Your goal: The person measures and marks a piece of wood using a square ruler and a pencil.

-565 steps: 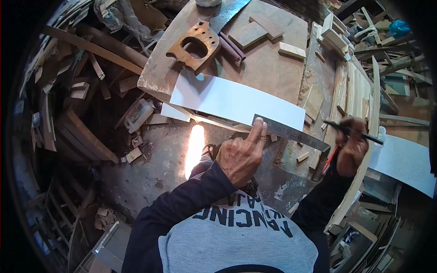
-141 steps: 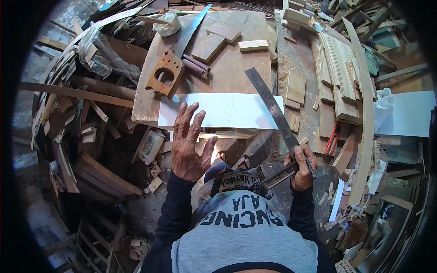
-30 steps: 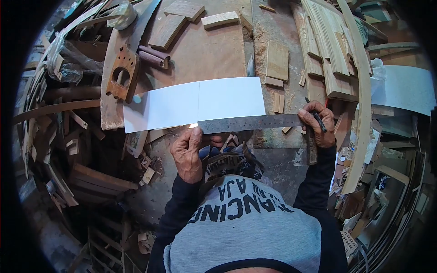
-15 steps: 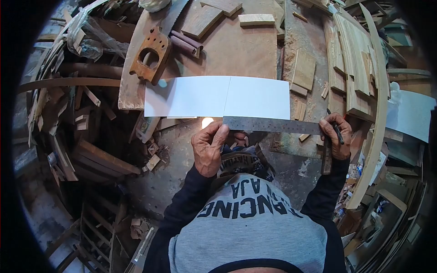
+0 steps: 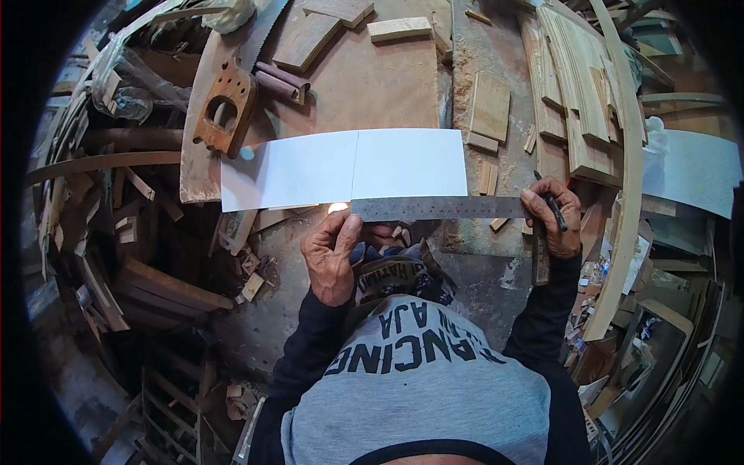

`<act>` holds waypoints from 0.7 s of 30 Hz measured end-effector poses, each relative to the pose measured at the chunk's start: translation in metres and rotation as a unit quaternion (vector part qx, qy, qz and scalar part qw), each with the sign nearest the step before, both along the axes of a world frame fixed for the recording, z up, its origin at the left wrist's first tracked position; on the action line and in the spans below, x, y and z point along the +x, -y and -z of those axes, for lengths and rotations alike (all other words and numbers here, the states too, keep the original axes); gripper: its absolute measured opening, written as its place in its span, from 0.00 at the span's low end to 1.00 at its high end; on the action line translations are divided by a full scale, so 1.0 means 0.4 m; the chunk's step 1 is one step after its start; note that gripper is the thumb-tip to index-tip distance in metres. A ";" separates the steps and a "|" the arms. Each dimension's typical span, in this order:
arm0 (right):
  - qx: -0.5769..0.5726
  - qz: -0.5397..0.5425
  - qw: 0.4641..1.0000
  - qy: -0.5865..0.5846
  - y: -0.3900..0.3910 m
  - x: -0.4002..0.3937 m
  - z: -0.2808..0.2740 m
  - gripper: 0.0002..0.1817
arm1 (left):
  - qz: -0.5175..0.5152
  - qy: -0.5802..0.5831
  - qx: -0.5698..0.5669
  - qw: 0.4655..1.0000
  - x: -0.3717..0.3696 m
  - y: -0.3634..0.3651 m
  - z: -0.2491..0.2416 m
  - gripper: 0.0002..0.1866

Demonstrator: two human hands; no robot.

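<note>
A white sheet with a thin line drawn across it lies on the front of the workbench. Along its near edge runs the steel blade of a try square, whose left end meets the drawn line. My left hand is closed, thumb and fingers pinching that left end. At the other end my right hand grips the try square near its stock, which points down toward me. A dark pencil is also tucked between the fingers of my right hand.
A handsaw with a wooden handle lies behind the sheet's left part, beside brown tubes. Wood blocks sit farther back on the workbench. Stacked boards and a long curved strip stand at right.
The whole view has shifted, so bench, sheet and hands appear farther left. Both hands keep their hold on the try square, which stays along the sheet's near edge.
</note>
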State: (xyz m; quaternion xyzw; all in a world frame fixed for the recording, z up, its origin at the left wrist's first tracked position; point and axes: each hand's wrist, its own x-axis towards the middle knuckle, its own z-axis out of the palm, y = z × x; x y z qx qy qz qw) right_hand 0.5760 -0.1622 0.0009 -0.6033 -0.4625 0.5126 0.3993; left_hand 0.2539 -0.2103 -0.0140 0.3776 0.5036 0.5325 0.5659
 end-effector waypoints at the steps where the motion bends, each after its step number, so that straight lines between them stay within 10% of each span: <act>1: 0.004 0.000 1.000 0.003 0.001 0.001 0.002 0.08 | 0.002 -0.009 0.002 1.000 -0.004 0.002 0.008 0.15; 21: 0.021 0.001 0.999 -0.042 0.008 0.007 0.002 0.07 | -0.004 -0.016 0.000 1.000 0.007 -0.005 -0.039 0.14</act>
